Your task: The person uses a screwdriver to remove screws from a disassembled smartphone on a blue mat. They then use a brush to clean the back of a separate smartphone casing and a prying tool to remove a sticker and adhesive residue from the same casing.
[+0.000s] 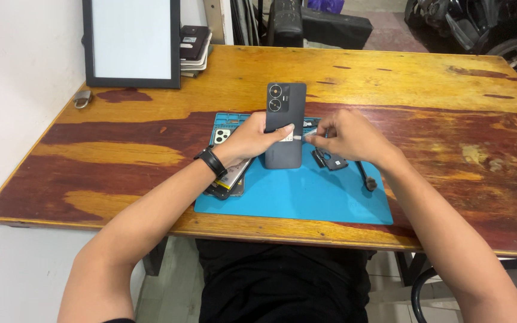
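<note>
Dark grey, the phone [285, 122] lies back-up on the blue mat [306, 197], your left hand [252, 139] curled closed over its edge. Your right hand [345, 134] pinches a thin pale tool [299, 137] (its tip meets the phone's side).

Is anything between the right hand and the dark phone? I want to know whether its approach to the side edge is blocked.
Nothing visible blocks it. The right hand holds a thin pale tool straight to the dark phone, gripped by the left hand.
</note>
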